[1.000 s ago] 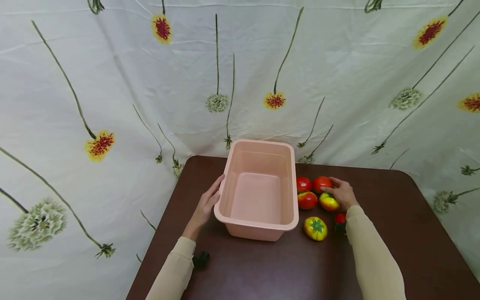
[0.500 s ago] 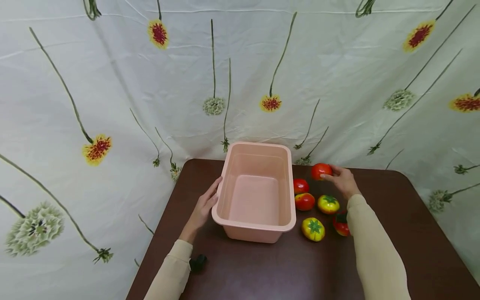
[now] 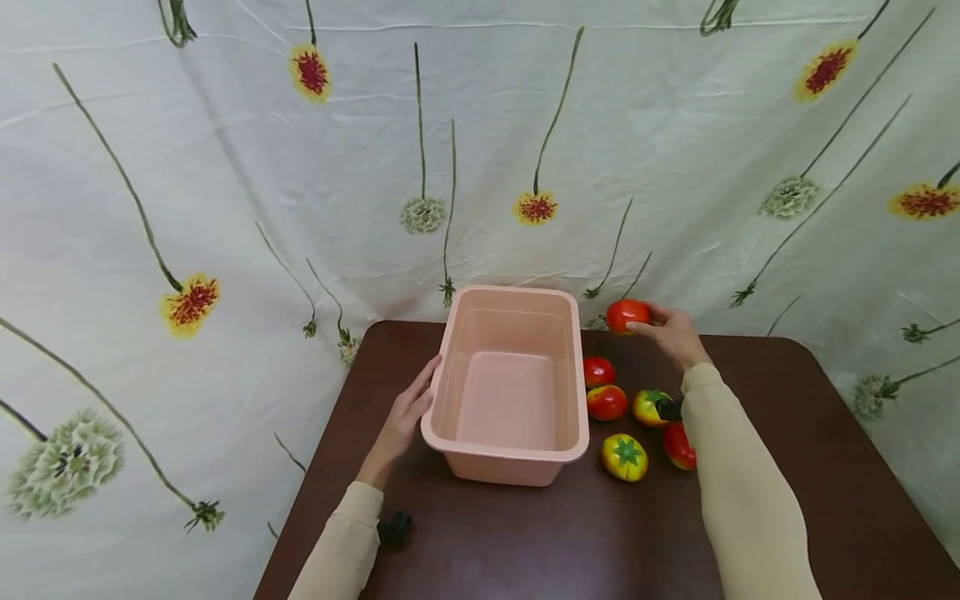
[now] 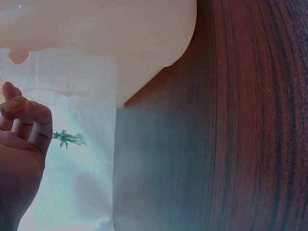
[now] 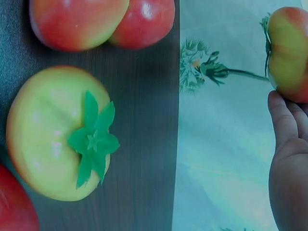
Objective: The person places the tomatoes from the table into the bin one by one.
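A: ok what's each hand up to?

B: Left hand (image 3: pixel 397 429) is on the left rim of a pink rectangular plastic tub (image 3: pixel 510 400), fingers relaxed and just touching.

A: and right of that?

B: Two shiny red tomatoes (image 3: pixel 597 372) beside the tub on a dark brown wood-grain table (image 3: pixel 525 542), then a round yellow tomato with green leaves (image 3: pixel 624 457). Right hand (image 3: pixel 675 335) has thumb and fingers clamped on a round red-and-yellow tomato (image 3: pixel 627 317), up near the back edge.

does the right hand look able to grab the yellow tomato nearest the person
Probably not: the right hand holds a red tomato, so it would likely need to put that down first. Nothing covers the yellow tomato, though.
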Tool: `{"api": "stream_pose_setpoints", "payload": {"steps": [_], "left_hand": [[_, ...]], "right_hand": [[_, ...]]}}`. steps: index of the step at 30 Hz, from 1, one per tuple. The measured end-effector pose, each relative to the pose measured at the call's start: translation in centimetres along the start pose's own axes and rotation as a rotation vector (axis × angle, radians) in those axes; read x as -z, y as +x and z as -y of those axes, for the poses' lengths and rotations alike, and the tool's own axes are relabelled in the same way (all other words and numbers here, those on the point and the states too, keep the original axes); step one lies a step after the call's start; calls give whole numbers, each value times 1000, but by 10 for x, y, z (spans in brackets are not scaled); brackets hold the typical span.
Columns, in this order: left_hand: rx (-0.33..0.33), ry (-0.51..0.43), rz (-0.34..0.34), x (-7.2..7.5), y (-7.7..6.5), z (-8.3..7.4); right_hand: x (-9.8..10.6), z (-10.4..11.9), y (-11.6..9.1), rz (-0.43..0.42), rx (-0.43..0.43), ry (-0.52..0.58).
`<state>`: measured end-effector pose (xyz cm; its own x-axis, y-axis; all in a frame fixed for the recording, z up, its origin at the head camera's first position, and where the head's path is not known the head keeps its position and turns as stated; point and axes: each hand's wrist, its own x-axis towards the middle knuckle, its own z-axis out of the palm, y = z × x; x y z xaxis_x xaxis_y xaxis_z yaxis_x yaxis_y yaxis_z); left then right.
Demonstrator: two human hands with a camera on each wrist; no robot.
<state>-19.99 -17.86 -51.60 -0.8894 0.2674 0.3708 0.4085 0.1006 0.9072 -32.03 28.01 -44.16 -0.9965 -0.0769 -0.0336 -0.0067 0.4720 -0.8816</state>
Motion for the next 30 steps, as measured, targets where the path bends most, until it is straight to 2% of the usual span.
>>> {"api": "stream_pose_setpoints", "payload": {"steps": [5, 12, 17, 20, 26, 30], "left_hand": [[-10, 11, -6, 0, 3, 0], [-8, 6, -6, 1, 3, -2], [-8, -6, 11, 0, 2, 0], [-4, -7, 22, 0, 1, -4], [9, -18, 47, -2, 2, -23], [12, -20, 25, 0, 2, -18]], "right_hand": [[-5, 10, 7, -8, 15, -4], [-17, 35, 14, -22, 60, 106], [-26, 48, 14, -27, 67, 109], [-29, 52, 13, -17, 60, 106], [-37, 60, 13, -10, 48, 98], [-51, 72, 20, 9, 67, 106]]}}
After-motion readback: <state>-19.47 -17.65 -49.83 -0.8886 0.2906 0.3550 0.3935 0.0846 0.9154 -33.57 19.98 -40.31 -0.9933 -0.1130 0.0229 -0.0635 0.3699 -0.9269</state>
